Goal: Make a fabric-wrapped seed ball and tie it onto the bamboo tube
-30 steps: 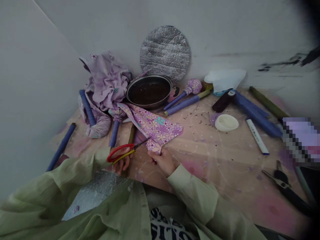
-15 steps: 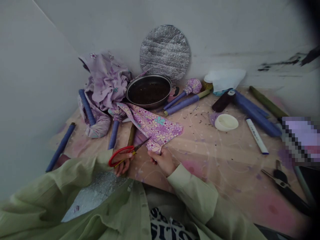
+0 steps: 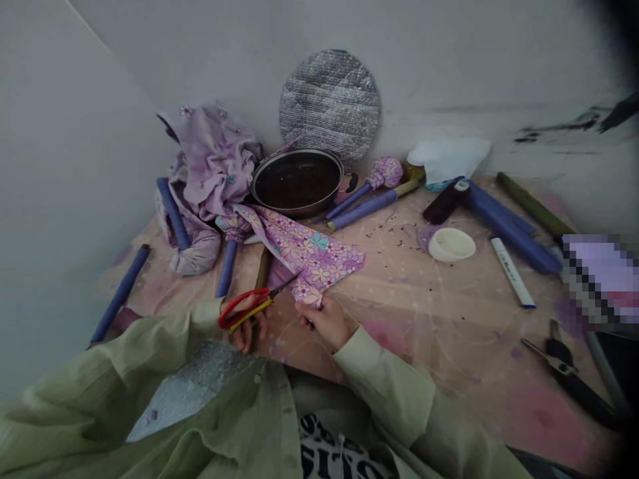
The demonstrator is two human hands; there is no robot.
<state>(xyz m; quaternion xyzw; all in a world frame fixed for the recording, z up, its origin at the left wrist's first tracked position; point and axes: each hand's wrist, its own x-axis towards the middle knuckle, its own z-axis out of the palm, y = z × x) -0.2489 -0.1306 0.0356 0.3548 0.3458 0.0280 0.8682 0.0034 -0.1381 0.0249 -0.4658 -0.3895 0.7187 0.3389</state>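
Observation:
My left hand [image 3: 244, 336] holds a pair of scissors [image 3: 243, 307] with red and yellow handles, its fingers through and under the loops. The dark blades point up and right, and their tips lie at the lower left edge of a purple floral cloth [image 3: 324, 249]. My right hand [image 3: 327, 321] pinches the cloth's lower corner between thumb and fingers. This cloth spreads over the table, with its far end by the pan. Beside it stands a blue-wrapped stick with a cloth-covered head [image 3: 232, 229].
Behind lies a dark pan [image 3: 299, 183], with a heap of purple fabric [image 3: 214, 159] to its left. On the right are a white bowl [image 3: 452, 245], a dark thread spool [image 3: 446, 201], a marker [image 3: 513, 273] and black-handled pliers [image 3: 569, 376]. A blue-wrapped stick [image 3: 121, 293] rests at left.
The scissors have turned slightly in my left hand, so the yellow handle shows more and my thumb has shifted. My right hand and the cloth stay nearly still.

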